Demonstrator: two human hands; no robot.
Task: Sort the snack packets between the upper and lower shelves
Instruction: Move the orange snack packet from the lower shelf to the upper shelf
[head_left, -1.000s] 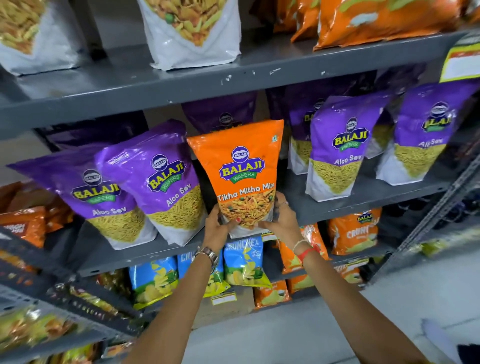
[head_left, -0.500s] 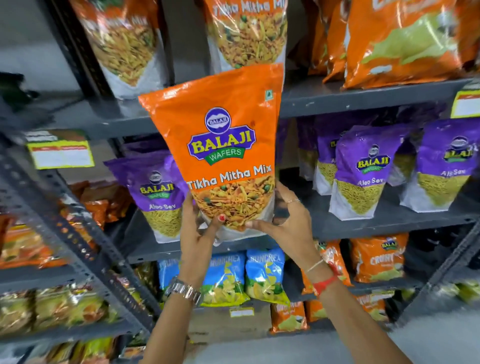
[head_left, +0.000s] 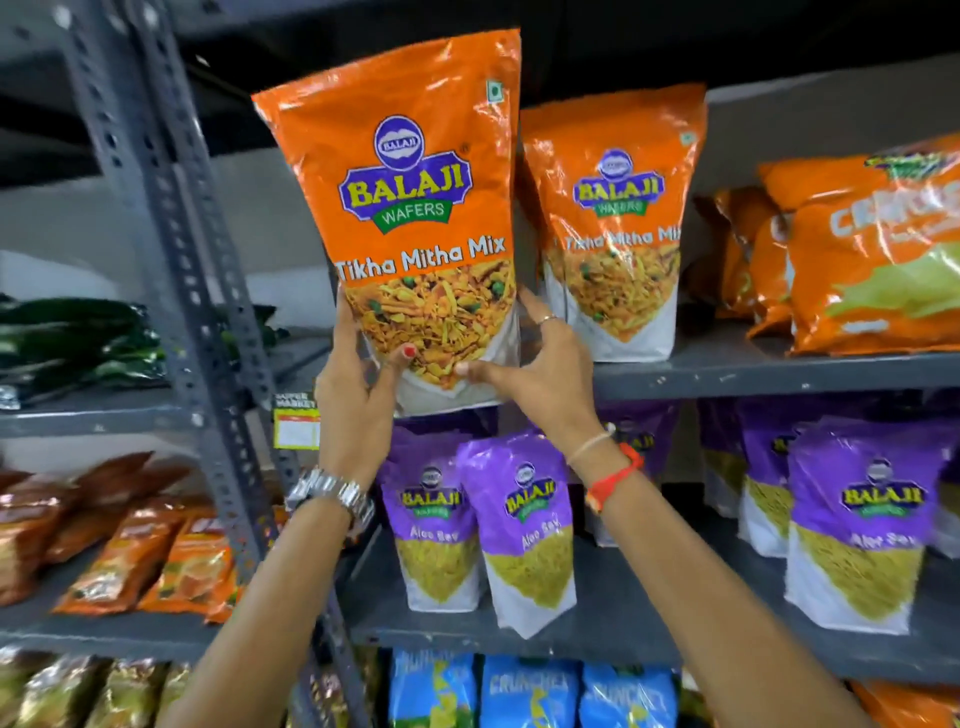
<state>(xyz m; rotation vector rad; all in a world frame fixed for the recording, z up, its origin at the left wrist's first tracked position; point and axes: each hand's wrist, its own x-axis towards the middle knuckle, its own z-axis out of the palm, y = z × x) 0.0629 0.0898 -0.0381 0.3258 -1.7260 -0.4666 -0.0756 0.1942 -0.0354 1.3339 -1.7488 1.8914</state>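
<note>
both hands hold one orange packet (head_left: 415, 208) upright in front of the upper shelf (head_left: 779, 371), just left of a second orange packet (head_left: 613, 234) of the same kind that already stands there. the left hand (head_left: 353, 405) grips the lower left corner, thumb on the front and the fingers hidden behind the bag. the right hand (head_left: 540, 374) holds the lower right edge, thumb pressed on the front near the bottom and the other fingers partly spread along the side. the bottom of the held packet hangs at about the level of the shelf edge and seems not to rest on the shelf yet, though i cannot tell this for sure. on the lower shelf (head_left: 597, 639) stand purple packets (head_left: 483, 530), directly under the hands. i think the risk is here: the bag is tall and it is held only at the bottom, so the top can tip forward or sideways when the hands let go. if the base is set too near the shelf edge, it may slide off and fall on the purple packets below. if it is pushed too far to the right, it can knock the neighbour packet over. the glossy film also looks slippery for such a low grip.
</note>
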